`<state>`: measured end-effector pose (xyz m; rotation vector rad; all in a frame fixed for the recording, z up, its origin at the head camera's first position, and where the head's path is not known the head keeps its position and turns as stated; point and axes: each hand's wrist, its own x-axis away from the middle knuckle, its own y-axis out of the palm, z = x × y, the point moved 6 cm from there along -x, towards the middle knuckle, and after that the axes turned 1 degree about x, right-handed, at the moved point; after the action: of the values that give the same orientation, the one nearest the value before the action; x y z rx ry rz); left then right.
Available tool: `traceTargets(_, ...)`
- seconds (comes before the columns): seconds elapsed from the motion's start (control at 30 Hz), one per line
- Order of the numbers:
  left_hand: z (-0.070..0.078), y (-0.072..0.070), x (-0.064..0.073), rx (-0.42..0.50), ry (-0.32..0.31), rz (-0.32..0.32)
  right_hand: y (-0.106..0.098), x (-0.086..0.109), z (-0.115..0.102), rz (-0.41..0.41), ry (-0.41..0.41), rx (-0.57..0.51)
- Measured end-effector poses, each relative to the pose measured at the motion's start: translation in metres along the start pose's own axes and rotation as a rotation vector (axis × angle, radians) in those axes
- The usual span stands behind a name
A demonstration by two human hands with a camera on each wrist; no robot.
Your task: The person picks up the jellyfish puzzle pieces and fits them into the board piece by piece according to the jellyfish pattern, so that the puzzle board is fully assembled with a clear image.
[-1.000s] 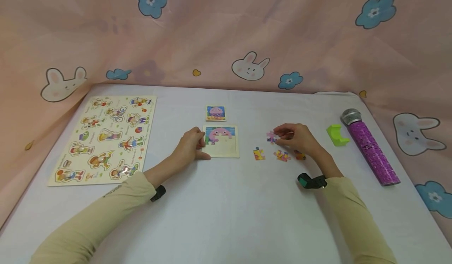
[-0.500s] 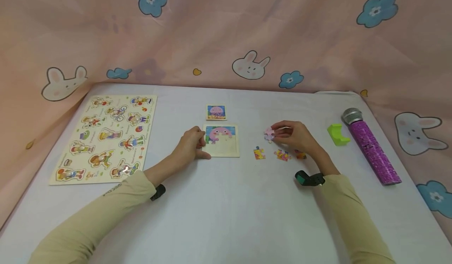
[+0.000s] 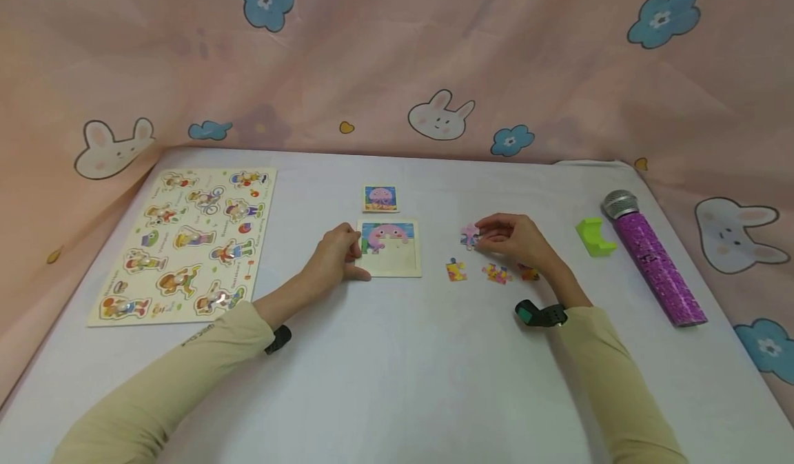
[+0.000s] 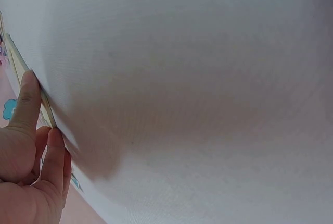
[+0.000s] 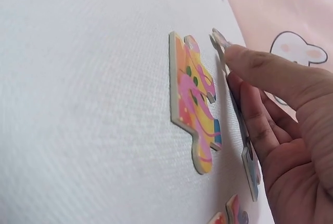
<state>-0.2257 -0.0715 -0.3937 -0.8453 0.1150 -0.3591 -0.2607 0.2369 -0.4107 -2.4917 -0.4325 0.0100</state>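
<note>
The right hand (image 3: pixel 520 240) is pinching the pink piece (image 3: pixel 469 237), thumb and fingers standing narrow, with much of the piece sticking out past the fingertips toward the tray (image 3: pixel 391 265). The piece is staying well apart from the tray, to its right; whether its underside is touching the cloth (image 3: pixel 397 374) I cannot tell. The left hand (image 3: pixel 331 260) is gripping the tray's left edge, the thumb lying at the near corner and the fingers bending along the side. On the near side of the pink piece, the yellow piece (image 3: pixel 455 270), the mixed piece (image 3: pixel 497 274) and the orange piece (image 3: pixel 528 272) are lying loose, the orange one partly hidden by the right hand. The card (image 3: pixel 380 199) is lying just beyond the tray. Compared with a second ago, the right hand is holding the pink piece slightly farther left, nearer the tray, while the left hand, the tray and the loose pieces are keeping their places.
</note>
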Motion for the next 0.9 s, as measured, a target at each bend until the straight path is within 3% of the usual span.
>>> traceTargets(0.3,0.000,0.000,0.002,-0.004,0.022,0.004,0.002,0.000,0.002,0.020,-0.006,-0.008)
traceTargets(0.6,0.001,0.000,0.002,0.010,0.026,0.007,0.001,0.000,-0.002,0.075,-0.070,-0.146)
traceTargets(0.9,0.001,-0.001,0.000,0.009,0.023,0.009,0.014,-0.004,-0.014,0.057,-0.048,-0.168)
